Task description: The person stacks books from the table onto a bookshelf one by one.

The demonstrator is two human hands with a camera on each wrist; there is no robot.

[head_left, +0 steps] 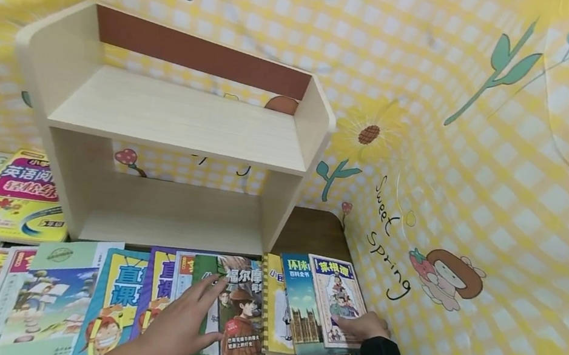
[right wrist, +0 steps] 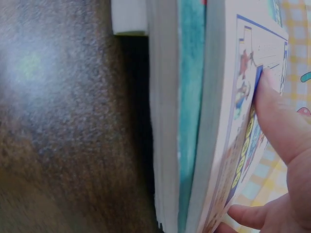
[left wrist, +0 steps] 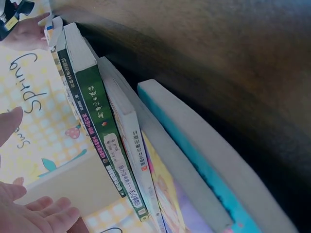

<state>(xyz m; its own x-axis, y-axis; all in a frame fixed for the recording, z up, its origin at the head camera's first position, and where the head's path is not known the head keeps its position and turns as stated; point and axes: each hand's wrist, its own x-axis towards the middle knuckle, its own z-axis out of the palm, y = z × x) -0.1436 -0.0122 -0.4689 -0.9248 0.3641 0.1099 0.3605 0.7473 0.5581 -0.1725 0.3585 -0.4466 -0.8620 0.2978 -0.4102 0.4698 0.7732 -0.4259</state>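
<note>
My left hand (head_left: 176, 327) is over a dark book with a figure in a hat (head_left: 244, 319), its fingers spread. In the left wrist view the fingers (left wrist: 53, 213) are relaxed and stand apart from the books' spines. A green book (left wrist: 104, 126) lies directly under the dark one. At the right end of the row my right hand (head_left: 369, 326) holds the edge of a white-covered book (head_left: 335, 295). Its thumb (right wrist: 279, 119) presses on the cover, and the other fingers are at the book's edge, partly hidden. A blue-green encyclopedia (head_left: 301, 303) lies partly beneath that book.
A pale two-tier wooden bookshelf (head_left: 183, 116) stands behind the row. Several more books overlap to the left, among them a light green one (head_left: 50, 302) and a blue one (head_left: 114, 299). A yellow book (head_left: 16, 202) lies beside the shelf. Patterned cloth (head_left: 477, 218) rises at the right.
</note>
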